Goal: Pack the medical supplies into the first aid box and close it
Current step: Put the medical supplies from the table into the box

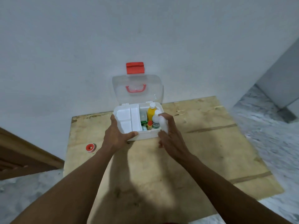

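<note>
**First aid box, white plastic, rectangular**: stands at the far middle of the bare plywood table, near the wall.
**Lid, clear plastic, hinged**: raised upright behind the box, with its red carry handle and red latch on top. Not closed.
**Inner tray, white, compartmented**: sits over the left half of the box.
**Contents, right half:** a yellow bottle with a white cap, a white bottle with a printed label, a small red-capped bottle and a green carton, all standing close together.
**Left hand**: grips the near left corner of the box, thumb along the front rim, steadying it.
**Right hand**: fingers curled round a blurred white item, held at the box's right rim. What the item is cannot be told.
**Tape roll, red and white**: lies on the table well to the left, apart from the box, unpacked.

**Progress, as judged:** mostly packed. Left to do: seat the white item, fetch the tape roll, lower the lid, fasten the latch.
</note>
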Demonstrator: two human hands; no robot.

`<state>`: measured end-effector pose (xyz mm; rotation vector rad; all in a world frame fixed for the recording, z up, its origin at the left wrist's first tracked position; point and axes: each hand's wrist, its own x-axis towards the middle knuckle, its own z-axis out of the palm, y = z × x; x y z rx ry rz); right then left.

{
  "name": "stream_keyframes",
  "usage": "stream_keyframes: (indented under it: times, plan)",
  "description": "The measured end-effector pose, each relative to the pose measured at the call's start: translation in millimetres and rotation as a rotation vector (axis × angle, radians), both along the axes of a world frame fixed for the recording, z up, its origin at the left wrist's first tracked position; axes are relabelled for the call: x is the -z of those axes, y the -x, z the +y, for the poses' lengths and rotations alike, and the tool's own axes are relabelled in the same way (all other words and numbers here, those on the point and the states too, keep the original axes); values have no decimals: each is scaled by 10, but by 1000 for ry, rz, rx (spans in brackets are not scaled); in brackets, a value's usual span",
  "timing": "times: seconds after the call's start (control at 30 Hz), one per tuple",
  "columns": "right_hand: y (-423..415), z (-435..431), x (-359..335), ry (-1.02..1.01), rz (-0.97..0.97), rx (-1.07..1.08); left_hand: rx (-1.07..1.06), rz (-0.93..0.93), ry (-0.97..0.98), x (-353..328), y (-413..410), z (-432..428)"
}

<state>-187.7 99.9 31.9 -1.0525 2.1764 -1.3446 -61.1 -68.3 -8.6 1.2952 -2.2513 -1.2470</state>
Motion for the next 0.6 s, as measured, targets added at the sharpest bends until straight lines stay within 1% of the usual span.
stream_keyframes:
  times: [0.13, 0.23, 0.3, 0.4, 0.47, 0.6]
  plan:
    - [216, -141, -27, 4, -68, 43, -25, -17, -34, -11, 30, 9]
    - [298, -208, -48, 32, -77, 48, -39, -25, -28, -5, 41, 10]
    - [320, -244, -18, 34, -101, 102, -45, -18, -47, 12, 37, 13]
    - [295, -354, -7, 93, -8, 172, -42, 21, -33, 1, 23, 35]
    - [269, -422, 16, 120, -44, 247, -31, 46, -25, 6, 11, 38]
    - [200, -562, 0, 54, -144, 271, -24, 93, -3, 29, -2, 14]
